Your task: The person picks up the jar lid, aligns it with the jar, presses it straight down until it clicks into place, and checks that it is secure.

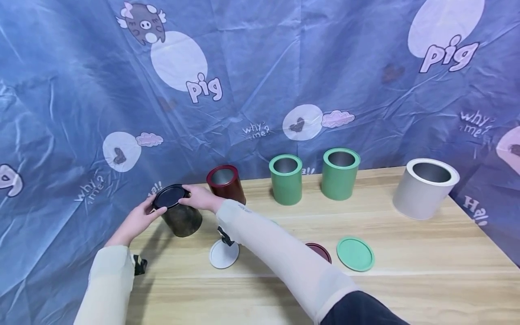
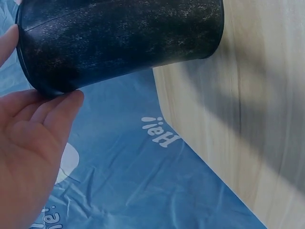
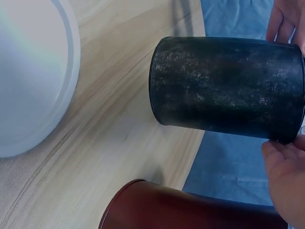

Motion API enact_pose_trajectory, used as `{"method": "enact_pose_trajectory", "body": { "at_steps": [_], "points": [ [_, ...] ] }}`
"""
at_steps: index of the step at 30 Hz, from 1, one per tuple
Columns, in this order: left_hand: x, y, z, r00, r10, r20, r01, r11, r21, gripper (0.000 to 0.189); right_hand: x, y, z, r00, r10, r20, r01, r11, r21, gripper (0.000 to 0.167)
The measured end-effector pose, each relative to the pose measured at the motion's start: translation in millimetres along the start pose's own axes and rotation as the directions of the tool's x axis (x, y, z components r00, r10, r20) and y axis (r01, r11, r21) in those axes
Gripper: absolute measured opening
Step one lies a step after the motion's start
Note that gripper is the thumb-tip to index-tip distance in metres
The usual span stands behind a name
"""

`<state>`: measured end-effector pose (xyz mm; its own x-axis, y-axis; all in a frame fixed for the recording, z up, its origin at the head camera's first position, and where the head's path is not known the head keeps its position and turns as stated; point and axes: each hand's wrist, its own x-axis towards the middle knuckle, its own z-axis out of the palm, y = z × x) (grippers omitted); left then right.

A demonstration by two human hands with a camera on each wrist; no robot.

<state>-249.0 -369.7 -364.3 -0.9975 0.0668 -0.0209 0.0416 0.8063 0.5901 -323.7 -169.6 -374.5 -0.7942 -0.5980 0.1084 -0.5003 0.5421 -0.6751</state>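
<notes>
A black can with a worn, mottled side stands upright at the left of the table. A black lid covers its top. My left hand holds the lid's left edge, thumb at the front and fingers round the far side. On the opposite edge my right hand grips the rim in the same way. The left wrist view shows fingertips against the top edge of the can. In the right wrist view, both hands touch the top end of the can.
Beside the black can stands an open dark red can. Further right are two open green cans and a white can. A white lid, a dark red lid and a green lid lie in front, partly near my right sleeve.
</notes>
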Motion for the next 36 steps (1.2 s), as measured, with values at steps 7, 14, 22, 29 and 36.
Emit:
{"method": "enact_pose_trajectory", "body": {
  "at_steps": [7,14,22,29,36],
  "points": [
    [-2.4,1.0,-2.1,0.998,-0.033,0.048,0.034,0.999,-0.014,0.084,2.2,1,7,1.0,0.015,-0.021,-0.015,0.999,0.03,0.059],
    [-8.0,-2.2,-7.5,0.997,-0.065,0.05,0.066,0.997,-0.026,0.085,3.4,-8,13,0.998,0.035,-0.05,-0.033,0.999,0.039,0.06],
    [-3.6,0.1,-7.1,0.991,-0.119,0.058,0.123,0.989,-0.079,0.086,0.5,-11,13,0.993,0.082,-0.088,-0.079,0.996,0.034,0.06],
    [0.1,3.3,-3.8,0.987,-0.153,0.042,0.155,0.986,-0.056,0.083,-1.5,-9,15,0.985,0.135,-0.109,-0.132,0.991,0.035,0.061],
    [3.1,4.7,-0.6,0.989,-0.141,0.055,0.143,0.989,-0.032,0.084,-2.2,-7,12,0.98,0.146,-0.135,-0.135,0.987,0.089,0.06]
  ]
}}
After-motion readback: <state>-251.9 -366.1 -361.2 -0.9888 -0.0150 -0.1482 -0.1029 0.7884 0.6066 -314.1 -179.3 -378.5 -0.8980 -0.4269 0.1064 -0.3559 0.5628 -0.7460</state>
